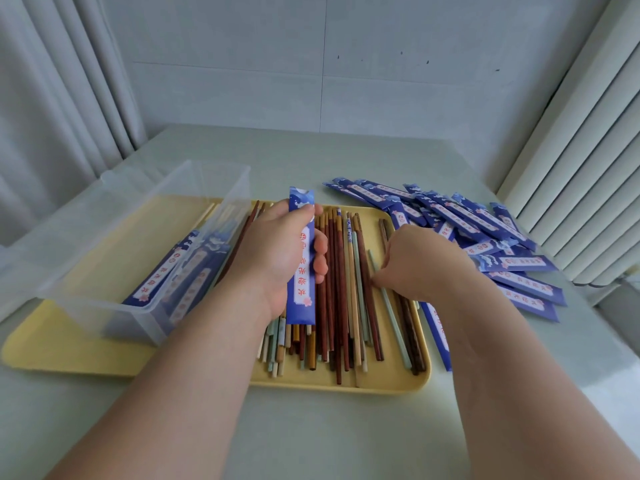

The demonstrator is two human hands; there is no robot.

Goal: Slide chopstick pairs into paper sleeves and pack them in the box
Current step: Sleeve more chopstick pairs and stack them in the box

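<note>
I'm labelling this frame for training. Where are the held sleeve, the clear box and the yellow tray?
held sleeve (304, 292): head view, lower part of its white label.
clear box (104, 317): head view, near end wall.
yellow tray (346, 384): head view, bare front rim.

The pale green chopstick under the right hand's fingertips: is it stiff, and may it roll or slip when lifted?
Probably stiff: the pale green chopstick lies straight across darker sticks without sagging. It looks thin and smooth, so it may slip from the right hand's pinch. Lying loose on the yellow tray, it could roll if pushed.
</note>
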